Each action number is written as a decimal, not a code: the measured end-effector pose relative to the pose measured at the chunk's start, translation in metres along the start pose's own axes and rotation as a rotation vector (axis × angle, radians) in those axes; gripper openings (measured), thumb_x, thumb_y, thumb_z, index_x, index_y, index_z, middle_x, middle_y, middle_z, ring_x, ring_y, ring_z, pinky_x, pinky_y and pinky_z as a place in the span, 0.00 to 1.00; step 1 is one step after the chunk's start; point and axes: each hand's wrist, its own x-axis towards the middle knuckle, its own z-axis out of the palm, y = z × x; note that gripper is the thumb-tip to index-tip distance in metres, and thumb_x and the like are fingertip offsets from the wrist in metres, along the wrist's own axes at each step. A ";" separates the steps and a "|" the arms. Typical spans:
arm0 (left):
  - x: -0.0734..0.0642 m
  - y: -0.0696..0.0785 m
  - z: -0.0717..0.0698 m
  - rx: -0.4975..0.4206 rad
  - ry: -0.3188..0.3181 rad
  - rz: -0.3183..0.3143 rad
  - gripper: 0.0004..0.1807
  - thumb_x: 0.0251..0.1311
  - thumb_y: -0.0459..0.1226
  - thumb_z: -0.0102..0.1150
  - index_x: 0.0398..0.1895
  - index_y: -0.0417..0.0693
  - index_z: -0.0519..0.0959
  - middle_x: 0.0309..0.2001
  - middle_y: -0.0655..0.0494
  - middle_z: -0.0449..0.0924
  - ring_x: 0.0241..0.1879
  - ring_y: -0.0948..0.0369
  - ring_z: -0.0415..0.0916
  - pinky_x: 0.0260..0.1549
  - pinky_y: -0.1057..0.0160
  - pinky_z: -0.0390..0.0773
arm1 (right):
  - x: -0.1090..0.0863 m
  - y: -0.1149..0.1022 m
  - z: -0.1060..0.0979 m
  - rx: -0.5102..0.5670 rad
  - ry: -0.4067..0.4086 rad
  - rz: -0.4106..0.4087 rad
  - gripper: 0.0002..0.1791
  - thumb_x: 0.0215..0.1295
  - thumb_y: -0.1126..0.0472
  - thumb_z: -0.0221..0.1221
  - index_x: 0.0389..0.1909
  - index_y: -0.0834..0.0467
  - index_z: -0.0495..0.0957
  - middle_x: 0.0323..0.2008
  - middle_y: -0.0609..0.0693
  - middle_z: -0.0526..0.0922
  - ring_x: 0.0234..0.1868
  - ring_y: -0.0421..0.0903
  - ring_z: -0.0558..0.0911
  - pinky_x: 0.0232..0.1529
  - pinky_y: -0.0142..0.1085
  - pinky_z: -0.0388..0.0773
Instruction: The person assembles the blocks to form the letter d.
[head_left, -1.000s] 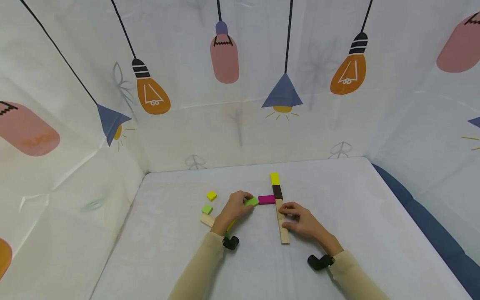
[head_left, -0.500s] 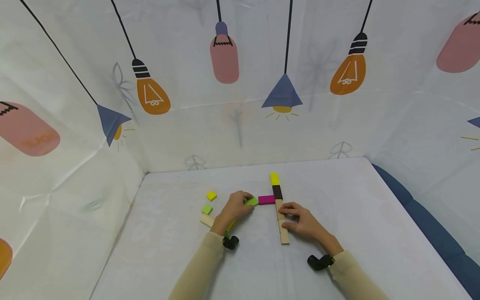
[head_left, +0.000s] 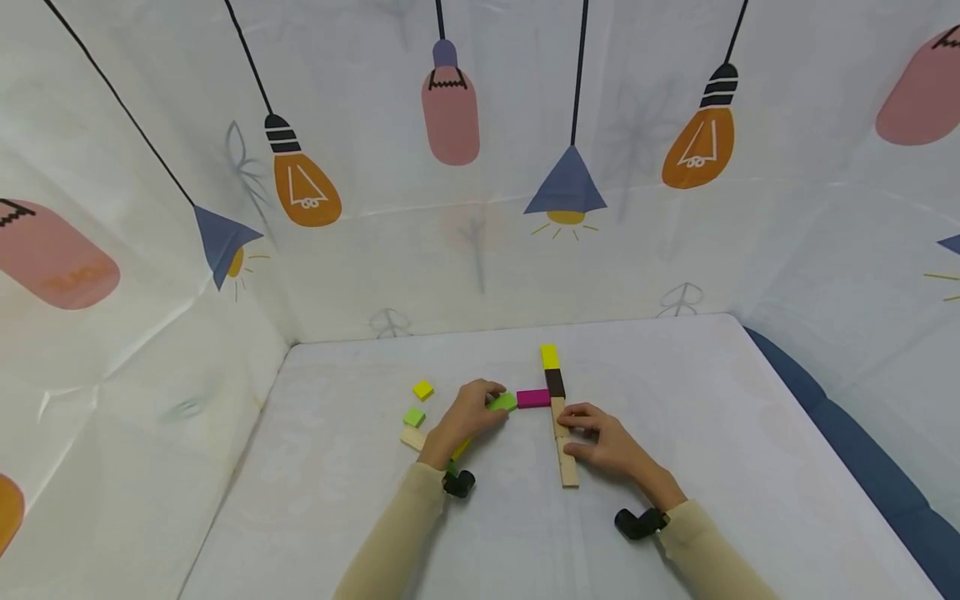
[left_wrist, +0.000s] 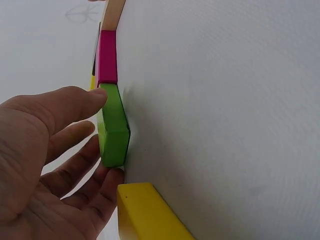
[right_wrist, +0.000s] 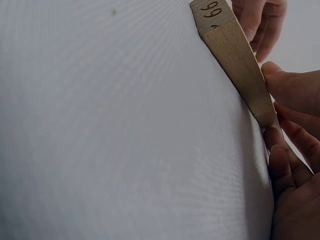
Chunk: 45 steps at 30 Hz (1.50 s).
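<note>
My left hand [head_left: 471, 414] pinches a light green block [left_wrist: 114, 122] lying flat, the thumb on its top edge and the other fingers curled behind it. That block meets the end of a magenta block [head_left: 533, 398], which runs to a straight line of blocks. From the far end, this line has a yellow block [head_left: 550, 357], a dark brown block [head_left: 554, 382] and two plain wooden blocks [head_left: 568, 469] end to end. My right hand [head_left: 611, 442] rests its thumb and fingertips against the plain blocks' right side. One wooden block [right_wrist: 237, 65] shows engraved marks.
Left of my left hand lie a yellow block [head_left: 423, 390], a small green block [head_left: 414, 417] and a plain block [head_left: 412, 438]. Another yellow block [left_wrist: 150, 212] and a dark green one [head_left: 452, 468] sit partly hidden by the left wrist. White cloth covers the table [head_left: 315, 533].
Both hands and the blocks hold their places. Only a slight shift of the head view and of the left forearm shows.
</note>
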 end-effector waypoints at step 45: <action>-0.079 -0.021 -0.011 -0.078 0.218 0.059 0.30 0.60 0.42 0.73 0.65 0.43 0.78 0.57 0.45 0.81 0.53 0.47 0.79 0.54 0.47 0.80 | 0.000 -0.002 -0.002 0.025 0.006 -0.017 0.25 0.60 0.57 0.73 0.57 0.60 0.85 0.58 0.53 0.81 0.61 0.57 0.79 0.61 0.49 0.79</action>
